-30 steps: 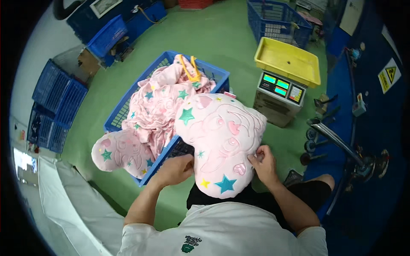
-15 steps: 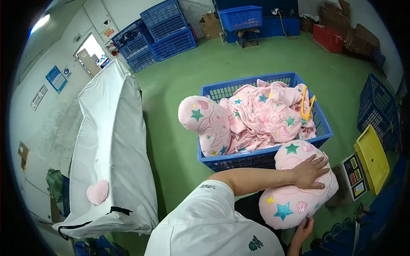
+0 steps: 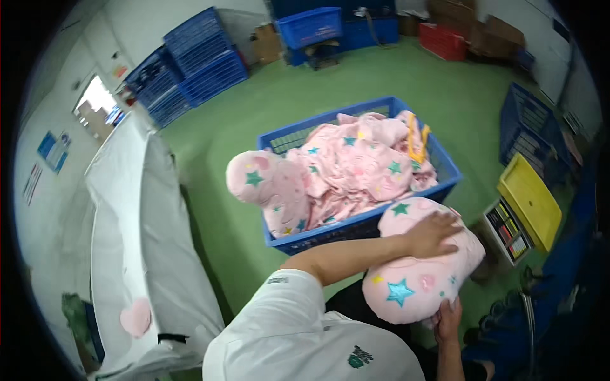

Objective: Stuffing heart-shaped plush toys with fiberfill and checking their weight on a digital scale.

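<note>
The fingers [image 3: 447, 223] of the left hand [image 3: 427, 237] are spread wide and laid flat on top of a fat pink pillow [image 3: 432, 267]. Its lower edge is touched by the right hand [image 3: 448, 320], but how tightly that hand is closed cannot be told. The pillow is held above the black shorts [image 3: 346, 305], just beside a blue basket [image 3: 330, 233], where pink cloth [image 3: 356, 162] is heaped and a smaller pillow [image 3: 254, 184] is propped at the left.
</note>
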Motion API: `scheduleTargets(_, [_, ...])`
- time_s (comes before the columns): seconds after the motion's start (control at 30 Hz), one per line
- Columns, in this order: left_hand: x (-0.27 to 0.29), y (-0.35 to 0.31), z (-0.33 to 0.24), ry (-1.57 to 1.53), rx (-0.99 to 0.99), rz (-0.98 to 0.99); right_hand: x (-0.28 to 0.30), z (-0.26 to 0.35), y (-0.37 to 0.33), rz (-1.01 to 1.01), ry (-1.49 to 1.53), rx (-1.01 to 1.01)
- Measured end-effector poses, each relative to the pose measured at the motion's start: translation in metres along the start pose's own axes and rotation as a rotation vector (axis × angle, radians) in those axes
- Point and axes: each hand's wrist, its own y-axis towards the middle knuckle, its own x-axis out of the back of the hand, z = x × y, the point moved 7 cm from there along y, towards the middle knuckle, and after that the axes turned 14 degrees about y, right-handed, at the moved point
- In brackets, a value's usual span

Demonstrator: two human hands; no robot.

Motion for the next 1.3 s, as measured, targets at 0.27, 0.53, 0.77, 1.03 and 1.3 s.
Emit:
scheduleTargets(0.27, [0.003,0.009,0.009,-0.144,-0.001,0.049,-0.006,-0.019,-0.005,-0.021,0.911,-0.042])
scheduleTargets(0.53, [-0.004,0.028,-0.001,-0.302,-0.012,0.105,0.009,0.017,-0.049,-0.133,0.701,0.128])
scheduleTargets(0.77, [-0.008,0.038,-0.034,-0.226,-0.09,0.123,0.049,0.006,-0.014,-0.378,-0.418,0.669])
scheduleTargets(1.03, [-0.02,0.05,-0.035,-0.352,0.036,0.274,0.043,0.054,-0.058,-0.385,-0.364,0.657])
scheduleTargets(1.3, [-0.048,0.07,-0.06,-0.34,-0.302,0.384,0.046,0.146,-0.259,0.073,0.741,0.957])
